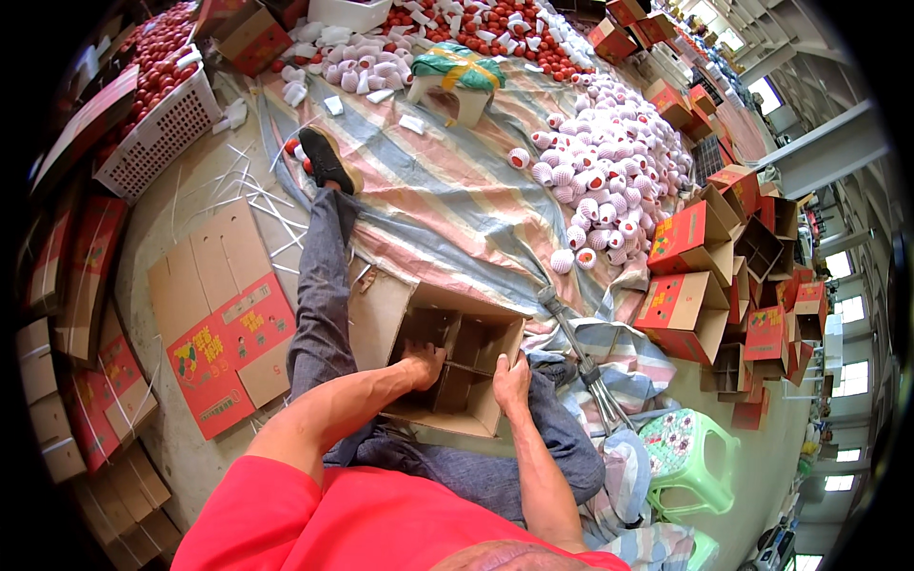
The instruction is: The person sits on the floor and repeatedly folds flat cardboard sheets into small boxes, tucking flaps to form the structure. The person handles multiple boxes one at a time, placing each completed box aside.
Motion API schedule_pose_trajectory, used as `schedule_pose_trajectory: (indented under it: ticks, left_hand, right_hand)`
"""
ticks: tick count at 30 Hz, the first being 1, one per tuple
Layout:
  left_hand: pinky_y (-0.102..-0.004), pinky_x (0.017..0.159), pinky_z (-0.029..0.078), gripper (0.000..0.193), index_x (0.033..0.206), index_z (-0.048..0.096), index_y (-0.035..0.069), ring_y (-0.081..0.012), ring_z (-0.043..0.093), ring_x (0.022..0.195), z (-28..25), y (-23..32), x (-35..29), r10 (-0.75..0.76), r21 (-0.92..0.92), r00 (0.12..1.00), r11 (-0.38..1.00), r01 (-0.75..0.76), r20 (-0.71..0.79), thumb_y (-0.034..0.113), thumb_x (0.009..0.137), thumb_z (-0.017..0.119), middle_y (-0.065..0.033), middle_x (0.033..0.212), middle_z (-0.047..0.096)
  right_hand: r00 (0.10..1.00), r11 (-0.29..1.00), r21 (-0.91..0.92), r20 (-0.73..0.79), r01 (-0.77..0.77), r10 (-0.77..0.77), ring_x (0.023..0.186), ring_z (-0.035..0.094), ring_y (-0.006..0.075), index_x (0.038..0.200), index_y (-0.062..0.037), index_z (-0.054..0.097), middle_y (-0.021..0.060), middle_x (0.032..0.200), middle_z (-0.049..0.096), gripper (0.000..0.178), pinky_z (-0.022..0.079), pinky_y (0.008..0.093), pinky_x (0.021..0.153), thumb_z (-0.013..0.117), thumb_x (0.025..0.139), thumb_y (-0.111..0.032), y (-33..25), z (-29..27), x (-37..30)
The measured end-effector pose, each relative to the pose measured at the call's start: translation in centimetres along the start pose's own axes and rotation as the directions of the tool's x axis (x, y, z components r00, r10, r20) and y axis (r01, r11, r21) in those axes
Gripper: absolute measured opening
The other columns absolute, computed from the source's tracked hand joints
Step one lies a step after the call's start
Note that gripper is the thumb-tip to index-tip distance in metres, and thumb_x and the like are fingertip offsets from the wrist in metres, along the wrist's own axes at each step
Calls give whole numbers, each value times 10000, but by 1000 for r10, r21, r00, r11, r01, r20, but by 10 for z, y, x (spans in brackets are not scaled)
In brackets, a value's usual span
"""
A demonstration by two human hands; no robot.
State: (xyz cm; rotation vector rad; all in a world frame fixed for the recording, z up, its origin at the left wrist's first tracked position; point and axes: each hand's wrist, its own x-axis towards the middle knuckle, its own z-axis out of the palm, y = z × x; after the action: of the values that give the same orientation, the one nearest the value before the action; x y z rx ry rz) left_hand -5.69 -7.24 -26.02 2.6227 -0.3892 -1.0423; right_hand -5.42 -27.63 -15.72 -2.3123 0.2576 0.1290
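An open cardboard box sits between my legs, with a crossed cardboard divider splitting its inside into compartments. My left hand reaches in over the near left side, its fingers bent against the divider's left part. The fingertips are partly hidden inside. At the box's right wall, my right hand grips the edge, thumb toward the inside and fingers on the outer face. A brown flap stands out on the left of the box.
Net-wrapped fruit lies heaped on a striped tarp. A flattened red carton is at left, near a white crate of red fruit. Open red boxes stack at right, beyond a metal stand and green stool.
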Motion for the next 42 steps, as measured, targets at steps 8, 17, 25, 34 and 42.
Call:
schedule_pose_trajectory:
  ticks: [8,17,25,34,42]
  left_hand:
    - [-680,1203,283,633,1516,458,39,-491,484,1428,-6,1,-6,1,10,1000,1000,-1,29,109,913,636,-258,1530,517]
    - [-680,1218,269,683,1561,414,34,-504,435,1467,-10,1,-6,0,-40,998,999,2,60,110,917,627,-273,1565,480]
    - [-536,1051,510,385,1290,639,8,-432,657,1237,-5,2,-16,54,77,981,996,-41,-187,131,925,657,-259,1286,694]
    - [-676,1217,289,632,1500,470,19,-495,430,1490,-1,1,2,7,11,996,1000,-8,87,117,902,650,-256,1570,501]
    - [-596,1142,417,452,1313,624,30,-405,559,1317,-23,7,-38,188,81,964,981,-176,-188,167,884,668,-203,1361,620]
  right_hand:
    - [1000,1000,16,5,-15,15,1124,665,499,1266,46,633,311,1184,711,403,503,528,994,570,999,-249,-1,0,-2]
    - [1000,1000,26,10,2,-3,1129,666,494,1277,53,628,313,1189,710,404,502,522,996,570,999,-234,-3,-1,0]
    - [1000,999,49,11,-15,14,1123,672,474,1279,66,626,307,1181,714,394,501,506,995,563,1004,-208,-6,-2,-3]
    - [1000,1000,11,1,-5,5,1105,680,478,1292,47,629,307,1173,713,387,508,518,977,548,998,-191,11,4,-2]
    - [943,927,-374,318,30,98,895,729,513,1010,192,686,404,987,704,570,575,567,760,560,1013,-365,14,-24,19]
